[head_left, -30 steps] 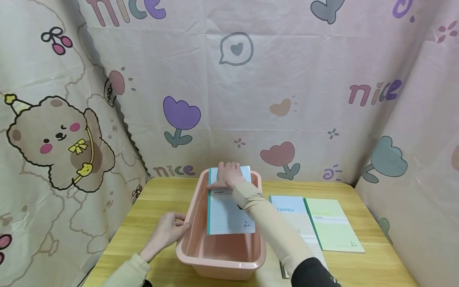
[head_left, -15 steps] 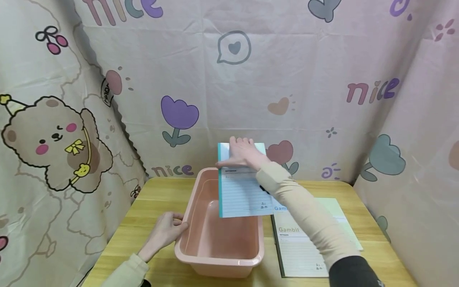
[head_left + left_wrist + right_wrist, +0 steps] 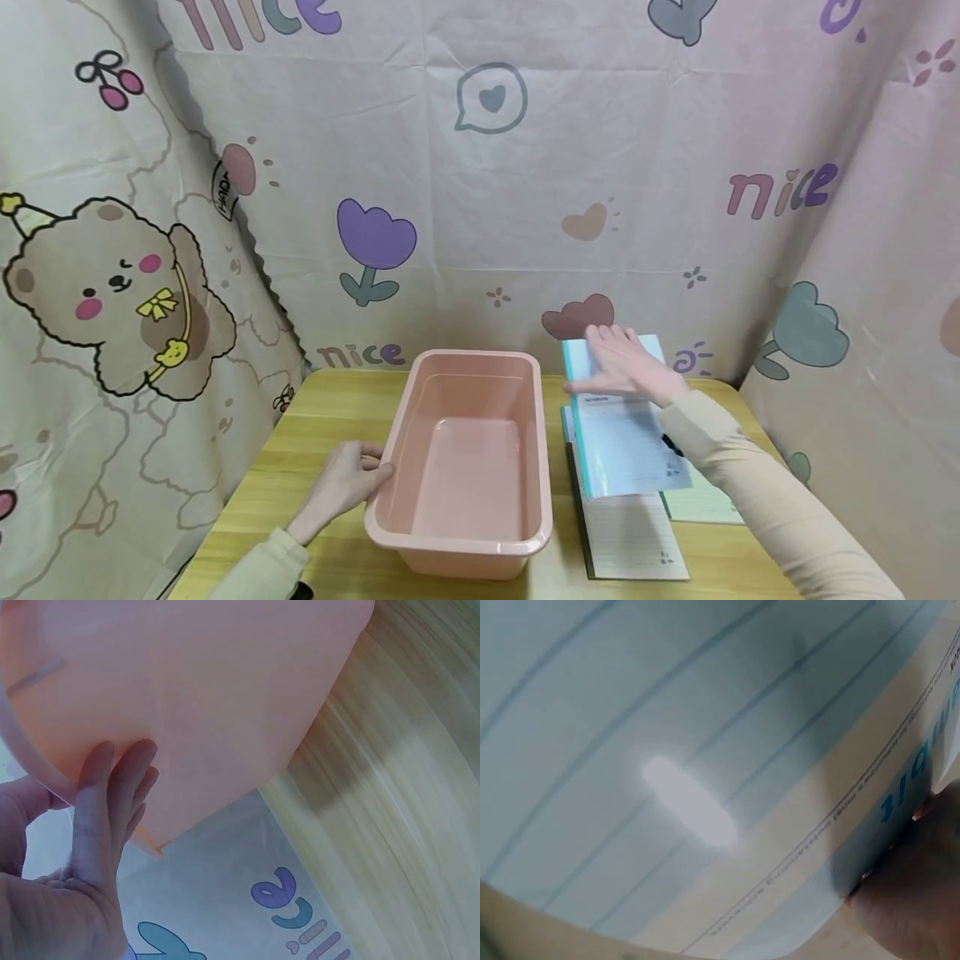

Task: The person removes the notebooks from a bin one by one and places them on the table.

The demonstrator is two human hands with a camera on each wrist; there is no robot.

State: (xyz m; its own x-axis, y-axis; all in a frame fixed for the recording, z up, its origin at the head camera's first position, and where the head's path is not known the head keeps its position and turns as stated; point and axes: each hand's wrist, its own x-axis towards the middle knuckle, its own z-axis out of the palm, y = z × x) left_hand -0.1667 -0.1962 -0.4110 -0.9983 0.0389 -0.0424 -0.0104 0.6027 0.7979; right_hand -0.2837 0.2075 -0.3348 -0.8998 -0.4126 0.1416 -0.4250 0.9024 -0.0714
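Observation:
My left hand [image 3: 341,487] pinches the left rim of a pink plastic basin [image 3: 456,547]. In the left wrist view its fingers [image 3: 94,817] lie along the outer wall, and the thumb is at the rim's other side. To the right of the basin, my right hand [image 3: 626,367] grips a light-blue notebook [image 3: 630,458] across its top, thumb by the left spine. The raised notebook overlaps others on the table. Under it show a pale notebook with a dark spine [image 3: 633,546], a blue notebook's edge [image 3: 567,423] and part of a green notebook [image 3: 705,502].
The inside of the basin shows only its bare floor. A wooden table [image 3: 300,433] carries everything. Printed cloth [image 3: 480,208] hangs close behind the table and along both sides.
My right hand has lifted the light-blue notebook up from the basin and carried it right, over the other notebooks. My left hand has stayed on the rim.

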